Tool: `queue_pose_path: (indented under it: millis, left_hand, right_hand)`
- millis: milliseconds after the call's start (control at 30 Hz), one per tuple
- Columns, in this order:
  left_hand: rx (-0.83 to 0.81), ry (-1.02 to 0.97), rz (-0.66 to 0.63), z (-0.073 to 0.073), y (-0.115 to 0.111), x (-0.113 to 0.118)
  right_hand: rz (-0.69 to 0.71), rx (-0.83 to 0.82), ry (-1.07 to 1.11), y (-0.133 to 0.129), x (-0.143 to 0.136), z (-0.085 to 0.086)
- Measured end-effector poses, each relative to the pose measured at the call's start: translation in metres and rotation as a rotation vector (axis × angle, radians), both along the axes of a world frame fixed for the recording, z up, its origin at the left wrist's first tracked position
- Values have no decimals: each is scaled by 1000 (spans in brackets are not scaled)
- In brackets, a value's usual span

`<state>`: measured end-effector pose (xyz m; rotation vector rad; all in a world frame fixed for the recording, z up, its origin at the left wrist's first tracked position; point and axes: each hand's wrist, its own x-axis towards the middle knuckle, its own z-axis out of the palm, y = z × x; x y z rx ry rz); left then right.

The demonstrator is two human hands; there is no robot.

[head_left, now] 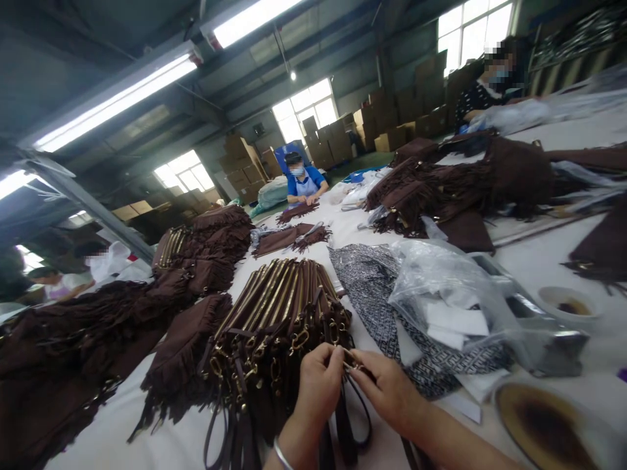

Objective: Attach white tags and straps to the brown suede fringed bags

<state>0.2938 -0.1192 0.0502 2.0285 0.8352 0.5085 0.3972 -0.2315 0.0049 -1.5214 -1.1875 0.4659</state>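
- Gold fitting (346, 358): between 2 hands, above desk (171, 437).
- Grip: left hand (321, 375) and right hand (386, 385), fingers closed on fitting.
- Bags (274, 303): 1 row, just beyond hands.
- Patterned cloth (360, 281): right of bags.
- Bowl (512, 395): at right, dark contents.

No readable text, labels, numbers or signs

Pouches (281, 297) lie left of the plastic bag (424, 277).
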Motion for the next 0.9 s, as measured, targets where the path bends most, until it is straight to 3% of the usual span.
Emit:
queue_pose_path:
  millis: [167, 300, 400, 533, 600, 700, 900]
  left_hand:
    - [-173, 10, 120, -19, -3, 10]
    - [-192, -15, 92, -23, -5, 15]
    - [96, -18, 16, -20, -5, 18]
    - [766, 67, -54, -21, 6, 24]
    - [991, 165, -39, -25, 14, 27]
    - [1122, 263, 31, -31, 23, 32]
    - [1178, 301, 55, -31, 29, 39]
  right_hand:
    - [-95, -2, -344, 2, 4, -4]
    - [-169, -17, -394, 3, 10, -4]
    - [-196, 4, -371, 4, 21, -3]
    - [-276, -4, -323, 12, 41, -5]
    - [-296, 2, -330, 18, 47, -7]
    - [-296, 11, -363, 27, 48, -10]
    - [-271, 19, -430, 45, 44, -17]
